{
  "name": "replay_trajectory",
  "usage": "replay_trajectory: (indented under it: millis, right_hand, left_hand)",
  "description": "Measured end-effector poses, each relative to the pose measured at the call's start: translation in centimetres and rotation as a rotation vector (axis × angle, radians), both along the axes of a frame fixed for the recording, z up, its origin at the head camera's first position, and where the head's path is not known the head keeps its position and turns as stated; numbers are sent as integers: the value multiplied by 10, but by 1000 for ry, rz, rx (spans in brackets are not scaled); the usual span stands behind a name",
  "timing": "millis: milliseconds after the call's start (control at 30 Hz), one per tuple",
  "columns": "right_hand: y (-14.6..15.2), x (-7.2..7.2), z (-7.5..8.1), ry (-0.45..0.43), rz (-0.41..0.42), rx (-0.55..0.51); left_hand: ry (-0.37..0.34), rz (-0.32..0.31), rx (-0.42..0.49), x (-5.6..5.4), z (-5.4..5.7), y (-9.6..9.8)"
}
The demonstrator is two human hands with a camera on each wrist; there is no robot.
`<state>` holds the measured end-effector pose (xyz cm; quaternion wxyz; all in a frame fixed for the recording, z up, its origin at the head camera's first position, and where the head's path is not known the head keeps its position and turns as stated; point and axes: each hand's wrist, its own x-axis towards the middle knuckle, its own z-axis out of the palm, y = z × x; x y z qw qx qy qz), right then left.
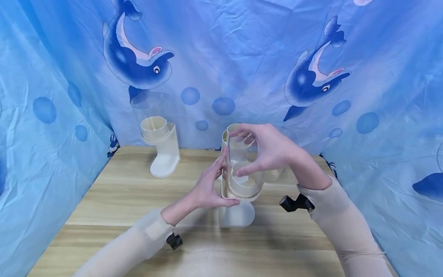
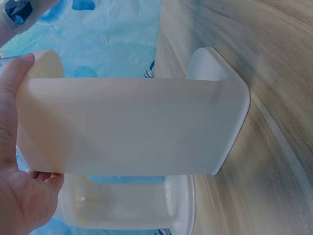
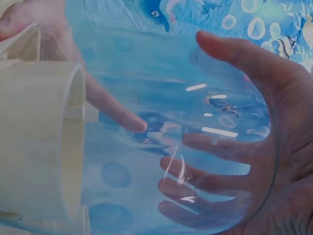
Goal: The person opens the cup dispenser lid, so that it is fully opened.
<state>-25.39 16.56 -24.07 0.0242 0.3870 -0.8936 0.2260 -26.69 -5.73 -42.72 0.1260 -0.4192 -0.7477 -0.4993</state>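
Note:
A white plastic stand (image 1: pixel 237 215) with an upright back and a round collar (image 1: pixel 245 187) stands in front of the person. My left hand (image 1: pixel 209 186) grips the upper part of its back (image 2: pixel 122 125), thumb on one side and fingers on the other. In the right wrist view, a straight finger of that hand lies along a clear cylinder (image 3: pixel 132 83). My right hand (image 1: pixel 270 148) holds the cylinder round its far end, thumb and fingers spread on opposite sides. The cylinder's other end sits at the cream collar (image 3: pixel 44 142).
Behind the held stand is a similar white stand (image 1: pixel 233 129), partly hidden by the right hand. A third stand (image 1: pixel 166 154), with a clear cylinder (image 1: pixel 149 100) on top, is at the back left. Blue dolphin-print cloth (image 1: pixel 225 57) encloses the wooden table (image 1: pixel 121 215).

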Motion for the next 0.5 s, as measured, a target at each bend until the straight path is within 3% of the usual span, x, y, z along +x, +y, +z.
replay_trajectory:
  millis: [300,500]
  right_hand:
    - [-7,9,3,-7,-38,8]
    - [-7,7,6,17,-35,37]
  left_hand:
    - [5,-12,-5,0,-2,-3]
    - [12,-16,10,-1,-2,-3]
